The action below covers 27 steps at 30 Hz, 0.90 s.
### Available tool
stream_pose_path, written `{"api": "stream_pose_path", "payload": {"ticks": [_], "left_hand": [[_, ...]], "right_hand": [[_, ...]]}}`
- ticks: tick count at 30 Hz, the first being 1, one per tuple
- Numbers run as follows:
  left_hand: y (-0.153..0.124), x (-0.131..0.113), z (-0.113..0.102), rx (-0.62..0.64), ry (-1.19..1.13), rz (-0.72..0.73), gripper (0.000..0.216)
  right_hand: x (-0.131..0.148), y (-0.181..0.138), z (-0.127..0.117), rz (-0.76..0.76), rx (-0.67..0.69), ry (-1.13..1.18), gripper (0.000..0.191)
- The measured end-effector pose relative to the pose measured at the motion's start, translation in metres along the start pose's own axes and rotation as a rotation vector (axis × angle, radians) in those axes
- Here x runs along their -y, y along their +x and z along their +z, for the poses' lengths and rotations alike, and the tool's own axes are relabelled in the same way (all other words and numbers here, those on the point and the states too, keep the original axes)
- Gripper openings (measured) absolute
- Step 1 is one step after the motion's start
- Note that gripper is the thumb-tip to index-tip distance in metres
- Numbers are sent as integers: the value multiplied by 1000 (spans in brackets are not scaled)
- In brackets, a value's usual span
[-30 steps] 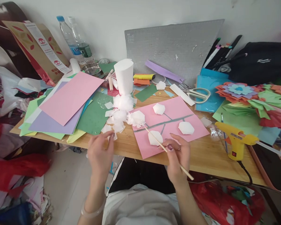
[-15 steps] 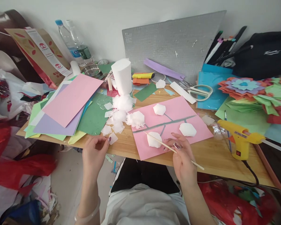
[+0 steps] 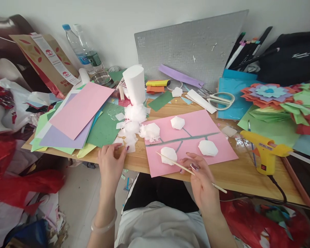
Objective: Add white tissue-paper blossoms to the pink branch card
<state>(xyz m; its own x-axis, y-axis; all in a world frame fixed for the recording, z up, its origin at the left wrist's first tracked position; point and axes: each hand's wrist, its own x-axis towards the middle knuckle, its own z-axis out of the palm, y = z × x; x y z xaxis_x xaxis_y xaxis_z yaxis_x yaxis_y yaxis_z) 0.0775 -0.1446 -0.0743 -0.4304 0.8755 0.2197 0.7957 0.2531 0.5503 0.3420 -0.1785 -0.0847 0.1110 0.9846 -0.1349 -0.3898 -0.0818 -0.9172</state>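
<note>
My right hand (image 3: 203, 175) grips a thin wooden stick (image 3: 181, 165) between thumb and fingers. The stick's far tip lies over a white paper piece (image 3: 168, 156) at the lower left of a pink sheet (image 3: 186, 162). A grey-green branch (image 3: 191, 138) is drawn across that sheet. Other white pieces sit along it, and the leftmost white flower (image 3: 152, 132) has ruffled petals at its edge. My left hand (image 3: 112, 156) is at the table's front edge, thumb and forefinger apart, by small translucent white squares (image 3: 130, 147). No object shows between its fingers.
Coloured sheets (image 3: 80, 110) are stacked at left. A white roll (image 3: 134, 82) stands behind the white scraps. Scissors (image 3: 220, 100) lie beyond the pink sheet. At right are a yellow glue gun (image 3: 266, 151), a paintbrush (image 3: 251, 144) and a layered paper flower (image 3: 268, 93).
My left hand has shifted right, and its thumb and forefinger have spread apart beside the squares. The pink sheet has turned slightly. My right hand still holds the stick in nearly the same place.
</note>
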Motion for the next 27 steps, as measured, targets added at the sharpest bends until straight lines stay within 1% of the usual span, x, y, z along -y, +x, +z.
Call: {"api": "stream_pose_path", "payload": {"ticks": [3,5,7,8,9,10,11,13,15,18,20,22,27], "left_hand": [[2,-2,3,-1,-17,7,18],[1,-4,2,-60,-123,19,16],[-1,-6,-2,-131,-312,18,15],[-3,-8,-4,-141,-431,-1,16],[-5,-10,-6,-119,-557,-37,17],[-7,-14,-9,-68,-686,-85,19],[-9,-18,-10,14,-809,-134,21],[-15,-29,-12,212,-999,-210,27],[-20,-41,-11,401,-1122,-234,33],[-26,-57,-6,575,-1194,-236,43],[-28,-64,-3,648,-1182,-235,47],[-29,-68,-1,692,-1149,-228,50],[-27,-69,0,711,-1085,-212,52]], "right_hand": [[-1,-1,-1,-8,21,-3,24],[0,-1,0,-17,19,7,23],[1,-2,1,-26,4,18,22],[2,-2,2,-34,-3,23,22],[2,-2,3,-46,-11,25,22],[2,-2,4,-64,-17,21,21],[2,-3,4,-87,-15,12,21],[1,-3,4,-140,16,-15,22],[1,-4,2,-172,77,-32,23],[3,-5,-2,-181,137,-5,25],[4,-5,-5,-189,141,16,26],[6,-6,-8,-197,144,20,26],[9,-9,-14,-186,112,6,27]]}}
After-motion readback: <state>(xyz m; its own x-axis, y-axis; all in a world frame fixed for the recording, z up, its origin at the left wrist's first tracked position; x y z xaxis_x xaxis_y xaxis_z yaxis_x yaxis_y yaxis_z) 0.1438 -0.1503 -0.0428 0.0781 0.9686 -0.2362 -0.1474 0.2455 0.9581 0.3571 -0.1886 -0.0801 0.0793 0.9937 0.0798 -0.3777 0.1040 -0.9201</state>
